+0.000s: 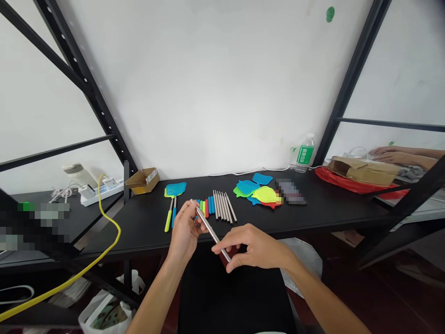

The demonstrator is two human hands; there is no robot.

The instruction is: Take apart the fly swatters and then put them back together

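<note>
Rod (207, 226), slim silver metal: centre of frame, long axis upper left to lower right. Left hand (187, 227): fingers pinching near upper end. Right hand (255, 248): fingers pinching near lower end.

The left hand (186, 227) and the right hand (252, 248) hold a slim metal tube (207, 226) near its two ends — aslant, at the near edge of a black table (139, 227). Beyond it lie coloured handles (206, 208) and, just beside them, bare metal rods (223, 206). Two fly swatters (175, 189) lie leftward, near an open cardboard box (143, 182); rightward, swatter heads (247, 187) overlap — blue, green, yellow, red. A water bottle (305, 155) stands by the wall (222, 93).
</note>
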